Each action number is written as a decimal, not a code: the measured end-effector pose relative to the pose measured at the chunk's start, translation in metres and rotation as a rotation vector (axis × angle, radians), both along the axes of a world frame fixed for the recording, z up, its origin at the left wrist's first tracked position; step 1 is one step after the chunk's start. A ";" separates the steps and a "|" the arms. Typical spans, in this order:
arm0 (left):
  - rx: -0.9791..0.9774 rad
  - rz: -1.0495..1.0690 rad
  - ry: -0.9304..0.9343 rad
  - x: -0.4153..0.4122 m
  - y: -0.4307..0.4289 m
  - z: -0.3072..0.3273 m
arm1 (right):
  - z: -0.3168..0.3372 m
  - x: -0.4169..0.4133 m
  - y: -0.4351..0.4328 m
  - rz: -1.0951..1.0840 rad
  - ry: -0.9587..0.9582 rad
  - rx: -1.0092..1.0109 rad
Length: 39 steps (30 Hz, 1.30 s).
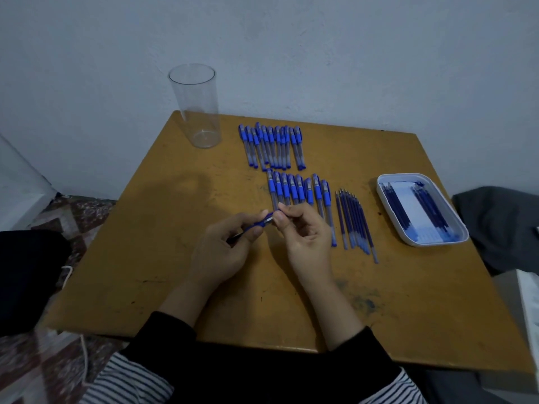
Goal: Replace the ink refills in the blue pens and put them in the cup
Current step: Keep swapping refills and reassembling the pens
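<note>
My left hand (224,249) grips a blue pen (258,224) by its barrel, low over the middle of the table. My right hand (303,228) pinches the pen's tip end with thumb and fingers. Two rows of several blue pens lie beyond the hands, the far row (271,145) and the near row (297,191). Several loose ink refills (354,224) lie to the right of the near row. A clear, tall plastic cup (198,106) stands upright at the table's far left corner, with nothing inside it.
A white tray (392,223) with more dark refills in it sits near the table's right edge. The wooden table (151,258) stands against a wall. Dark fabric lies off the right side, and a patterned floor shows on the left.
</note>
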<state>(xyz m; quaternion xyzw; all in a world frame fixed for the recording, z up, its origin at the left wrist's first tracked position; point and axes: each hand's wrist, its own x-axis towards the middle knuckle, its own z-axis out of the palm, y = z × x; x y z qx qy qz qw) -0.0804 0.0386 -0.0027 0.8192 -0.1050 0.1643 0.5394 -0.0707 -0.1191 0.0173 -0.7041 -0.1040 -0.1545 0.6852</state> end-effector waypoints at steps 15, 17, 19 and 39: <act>-0.033 -0.030 0.023 0.000 0.000 -0.001 | 0.000 -0.002 0.002 0.009 -0.051 -0.028; -0.025 -0.040 0.021 -0.002 -0.002 0.002 | 0.000 -0.002 0.001 0.008 -0.064 -0.038; -0.033 -0.055 0.019 -0.002 -0.002 0.003 | -0.001 -0.001 0.001 0.011 -0.072 -0.040; 0.026 -0.103 -0.054 0.003 0.000 -0.002 | -0.001 0.006 -0.006 -0.031 -0.119 -0.002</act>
